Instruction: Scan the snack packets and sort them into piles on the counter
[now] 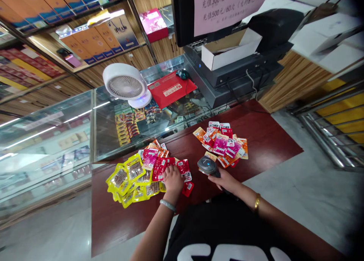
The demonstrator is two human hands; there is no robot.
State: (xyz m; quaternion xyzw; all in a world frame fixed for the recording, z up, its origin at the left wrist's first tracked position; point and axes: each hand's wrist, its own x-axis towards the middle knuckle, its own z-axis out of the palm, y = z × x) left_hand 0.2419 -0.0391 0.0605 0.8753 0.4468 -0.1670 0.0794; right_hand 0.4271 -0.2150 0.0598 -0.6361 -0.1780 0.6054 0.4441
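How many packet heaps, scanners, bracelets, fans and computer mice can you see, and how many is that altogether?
Packet heaps: 2
Scanner: 1
Bracelets: 2
Fan: 1
Computer mouse: 1
Total: 7

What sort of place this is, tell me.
Most likely a small shop: there is a glass counter, rows of boxes behind it, and a scanner in the right hand.

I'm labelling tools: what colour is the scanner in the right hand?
The scanner is dark grey, best seen in the head view.
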